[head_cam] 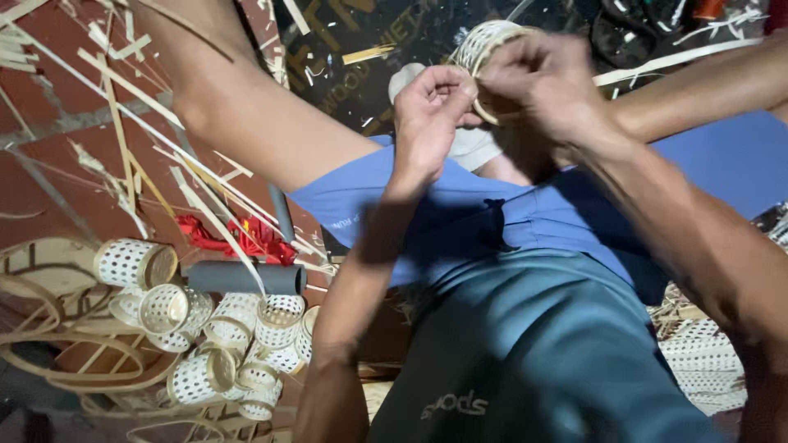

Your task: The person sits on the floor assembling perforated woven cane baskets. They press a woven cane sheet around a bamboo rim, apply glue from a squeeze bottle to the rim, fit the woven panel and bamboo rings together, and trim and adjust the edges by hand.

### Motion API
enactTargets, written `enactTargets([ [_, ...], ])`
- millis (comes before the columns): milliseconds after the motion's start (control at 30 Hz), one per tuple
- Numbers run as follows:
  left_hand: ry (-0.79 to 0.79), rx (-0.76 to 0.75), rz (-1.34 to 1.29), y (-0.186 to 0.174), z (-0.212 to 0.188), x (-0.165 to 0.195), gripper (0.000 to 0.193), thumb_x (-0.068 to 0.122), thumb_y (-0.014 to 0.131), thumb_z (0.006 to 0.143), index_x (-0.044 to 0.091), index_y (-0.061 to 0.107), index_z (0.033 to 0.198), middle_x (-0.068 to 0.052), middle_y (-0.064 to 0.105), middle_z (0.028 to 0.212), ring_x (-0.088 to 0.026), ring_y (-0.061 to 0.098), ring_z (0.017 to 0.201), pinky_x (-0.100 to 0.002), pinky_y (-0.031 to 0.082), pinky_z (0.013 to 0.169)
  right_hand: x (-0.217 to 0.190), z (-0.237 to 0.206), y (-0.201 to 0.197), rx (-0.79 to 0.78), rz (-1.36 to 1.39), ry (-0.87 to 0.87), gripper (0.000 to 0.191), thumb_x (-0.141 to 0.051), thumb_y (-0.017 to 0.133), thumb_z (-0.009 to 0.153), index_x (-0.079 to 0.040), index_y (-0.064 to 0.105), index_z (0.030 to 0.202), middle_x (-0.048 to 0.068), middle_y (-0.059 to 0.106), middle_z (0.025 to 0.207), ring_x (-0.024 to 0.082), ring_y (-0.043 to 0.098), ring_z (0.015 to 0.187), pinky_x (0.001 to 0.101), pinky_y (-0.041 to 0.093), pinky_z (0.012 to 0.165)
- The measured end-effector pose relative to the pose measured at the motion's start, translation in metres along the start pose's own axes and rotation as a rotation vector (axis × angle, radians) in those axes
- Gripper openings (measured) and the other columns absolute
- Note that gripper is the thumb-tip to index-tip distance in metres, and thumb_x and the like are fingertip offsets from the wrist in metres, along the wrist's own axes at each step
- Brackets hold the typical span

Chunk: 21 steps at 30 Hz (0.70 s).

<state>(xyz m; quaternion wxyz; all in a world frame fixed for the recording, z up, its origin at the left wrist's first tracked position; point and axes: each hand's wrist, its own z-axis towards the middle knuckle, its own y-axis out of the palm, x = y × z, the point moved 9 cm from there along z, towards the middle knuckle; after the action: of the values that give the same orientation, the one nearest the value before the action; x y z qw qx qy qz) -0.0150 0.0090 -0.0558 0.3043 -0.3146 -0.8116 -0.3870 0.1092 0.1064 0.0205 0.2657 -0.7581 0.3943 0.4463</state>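
Grey-green shirt cloth (525,344) fills the bottom of the view, with blue shorts (460,213) above it. Beyond the knees, both hands work on a small round woven cane cylinder with a pale rim band (484,45). The left hand (431,111) has its fingers closed, pinching the lower rim. The right hand (546,82) wraps over the top, fingers curled around the band.

A likely risk is the thin rim strip springing loose if either pinch slackens, since it looks bent under tension. Pulling too hard could kink or split the cane.

Red brick floor (57,139) is littered with pale cane strips and splinters (123,107). At the left lies a heap of finished perforated white cane cylinders (213,336), a grey tube (242,277), a scrap of red cloth (246,238) and bent cane hoops (49,328). Woven cane sheet (706,361) lies at the right.
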Motion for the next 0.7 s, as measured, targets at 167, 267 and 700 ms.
enactTargets([
  [167, 0.022, -0.016, 0.061, -0.005, -0.014, -0.016, 0.015, 0.000, 0.067, 0.097, -0.005, 0.065, 0.111, -0.008, 0.068, 0.095, -0.013, 0.067, 0.082, -0.028, 0.063, 0.069, 0.052, -0.005, 0.024, 0.143, 0.314, 0.265, 0.011, -0.004, 0.079, 0.091, 0.001, 0.070, 0.091, 0.008, 0.072, 0.081, 0.013, 0.067, 0.067, 0.0241, 0.054, 0.058],
  [267, 0.025, -0.034, 0.037, -0.006, -0.018, -0.011, 0.016, -0.001, 0.068, 0.097, -0.005, 0.064, 0.112, -0.008, 0.067, 0.095, -0.012, 0.066, 0.083, -0.028, 0.064, 0.069, 0.049, -0.003, 0.029, 0.159, 0.326, 0.274, 0.014, -0.002, 0.081, 0.089, 0.002, 0.068, 0.091, 0.008, 0.070, 0.080, 0.014, 0.067, 0.066, 0.0260, 0.055, 0.056],
  [700, 0.016, -0.023, -0.013, -0.022, -0.013, -0.014, 0.017, -0.002, 0.070, 0.095, -0.006, 0.065, 0.111, -0.008, 0.068, 0.094, -0.012, 0.067, 0.082, -0.028, 0.063, 0.068, 0.046, 0.004, 0.047, 0.078, 0.462, 0.229, 0.010, 0.005, 0.076, 0.092, 0.004, 0.067, 0.092, 0.010, 0.070, 0.083, 0.018, 0.071, 0.074, 0.0290, 0.060, 0.068],
])
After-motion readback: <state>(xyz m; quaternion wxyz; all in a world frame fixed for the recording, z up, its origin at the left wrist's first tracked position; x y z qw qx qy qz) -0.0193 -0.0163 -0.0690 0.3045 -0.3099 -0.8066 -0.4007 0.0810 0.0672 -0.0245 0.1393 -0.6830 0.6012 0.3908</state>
